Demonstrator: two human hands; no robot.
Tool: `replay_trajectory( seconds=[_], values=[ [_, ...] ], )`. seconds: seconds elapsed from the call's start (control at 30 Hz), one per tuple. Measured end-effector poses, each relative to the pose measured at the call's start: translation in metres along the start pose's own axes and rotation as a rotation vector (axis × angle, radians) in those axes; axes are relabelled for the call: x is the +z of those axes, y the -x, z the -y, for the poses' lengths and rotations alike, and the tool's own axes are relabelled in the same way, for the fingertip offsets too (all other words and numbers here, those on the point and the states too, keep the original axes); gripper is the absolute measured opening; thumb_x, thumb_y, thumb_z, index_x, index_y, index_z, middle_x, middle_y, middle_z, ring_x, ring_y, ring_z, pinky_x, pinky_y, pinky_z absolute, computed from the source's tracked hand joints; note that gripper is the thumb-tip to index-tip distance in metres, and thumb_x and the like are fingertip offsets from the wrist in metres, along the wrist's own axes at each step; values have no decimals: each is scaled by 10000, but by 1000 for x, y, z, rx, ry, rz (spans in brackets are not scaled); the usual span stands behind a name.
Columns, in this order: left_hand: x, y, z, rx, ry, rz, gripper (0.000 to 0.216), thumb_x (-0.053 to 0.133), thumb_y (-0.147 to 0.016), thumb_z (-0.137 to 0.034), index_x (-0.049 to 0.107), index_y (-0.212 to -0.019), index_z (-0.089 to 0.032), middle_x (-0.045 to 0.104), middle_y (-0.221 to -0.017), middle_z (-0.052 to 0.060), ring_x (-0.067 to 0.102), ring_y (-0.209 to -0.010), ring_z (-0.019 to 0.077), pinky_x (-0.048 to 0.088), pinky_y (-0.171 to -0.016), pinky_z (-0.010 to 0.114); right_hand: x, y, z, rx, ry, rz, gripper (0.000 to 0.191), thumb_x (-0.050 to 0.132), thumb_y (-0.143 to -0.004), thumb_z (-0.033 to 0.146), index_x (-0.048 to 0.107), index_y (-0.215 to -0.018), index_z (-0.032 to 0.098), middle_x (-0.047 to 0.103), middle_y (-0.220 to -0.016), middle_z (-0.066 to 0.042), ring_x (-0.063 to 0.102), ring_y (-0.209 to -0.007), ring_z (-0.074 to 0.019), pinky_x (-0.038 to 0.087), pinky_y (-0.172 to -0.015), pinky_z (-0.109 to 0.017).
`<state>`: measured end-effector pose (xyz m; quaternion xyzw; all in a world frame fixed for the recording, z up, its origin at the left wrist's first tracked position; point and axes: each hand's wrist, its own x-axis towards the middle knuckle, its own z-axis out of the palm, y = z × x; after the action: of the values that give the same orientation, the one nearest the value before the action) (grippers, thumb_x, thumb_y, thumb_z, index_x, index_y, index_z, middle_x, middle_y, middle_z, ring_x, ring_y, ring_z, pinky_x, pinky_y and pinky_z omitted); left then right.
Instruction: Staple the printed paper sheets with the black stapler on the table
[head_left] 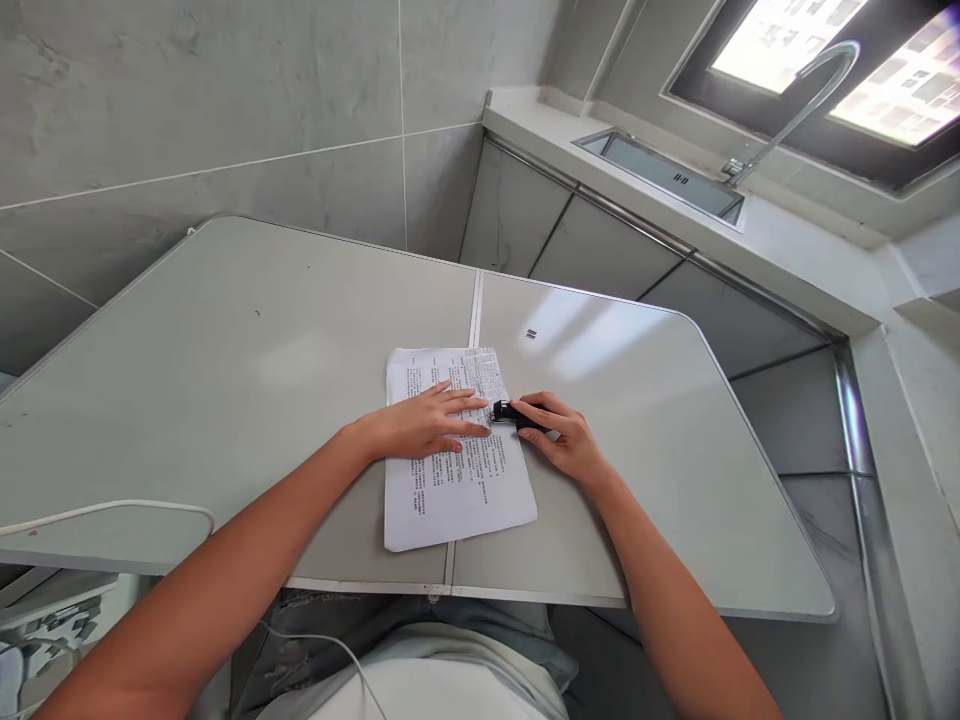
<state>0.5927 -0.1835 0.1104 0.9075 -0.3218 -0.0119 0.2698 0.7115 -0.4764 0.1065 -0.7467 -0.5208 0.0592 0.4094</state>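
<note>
Printed sheets of paper lie on the table, their text running sideways. My left hand rests flat on them with the fingers spread, fingertips close to the right edge. In my right hand is a small black stapler, gripped between thumb and fingers. Its front end sits over the right edge of the sheets, just beyond my left fingertips. Whether its jaws are pressed together I cannot tell.
The pale folding table has a metal seam down its middle. A white cable crosses its left front edge. Beyond it stand a grey tiled wall and a counter with a sink and a curved faucet.
</note>
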Motion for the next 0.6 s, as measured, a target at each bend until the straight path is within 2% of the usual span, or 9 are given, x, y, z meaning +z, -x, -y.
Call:
replay_trajectory(
  seconds=[0.1, 0.27, 0.47, 0.6],
  values=[
    [-1, 1, -1, 7, -11, 41, 488, 541, -1032, -242, 536, -1491, -407, 319, -1680, 15, 268, -1563, 308, 185, -1273, 589, 3, 0, -1, -25, 19, -12, 421, 553, -1026, 250, 619, -1418, 387, 667, -1232, -72, 646, -1067, -229, 560, -932, -427],
    [-1, 2, -1, 22, -3, 54, 530, 514, -1030, -198, 505, -1515, -411, 295, -1687, 9, 272, -1562, 294, 131, -1283, 598, 4, -1, -1, -35, 70, -3, 458, 499, -1037, 192, 605, -1427, 408, 666, -1231, -63, 626, -1057, -225, 538, -945, -448],
    [1, 2, 1, 35, 8, 31, 521, 517, -1030, -205, 514, -1508, -414, 301, -1684, 8, 285, -1557, 293, 126, -1285, 595, 5, -3, 2, -50, 125, 10, 480, 483, -1033, 173, 598, -1432, 413, 662, -1233, -61, 614, -1051, -228, 536, -931, -449],
    [1, 1, 1, 30, -13, 70, 507, 504, -1045, -236, 495, -1524, -401, 260, -1698, 13, 228, -1576, 288, 104, -1286, 596, 6, -2, 2, -47, 148, 17, 480, 482, -1032, 180, 592, -1439, 410, 658, -1240, -64, 607, -1043, -232, 534, -925, -458]
  ],
)
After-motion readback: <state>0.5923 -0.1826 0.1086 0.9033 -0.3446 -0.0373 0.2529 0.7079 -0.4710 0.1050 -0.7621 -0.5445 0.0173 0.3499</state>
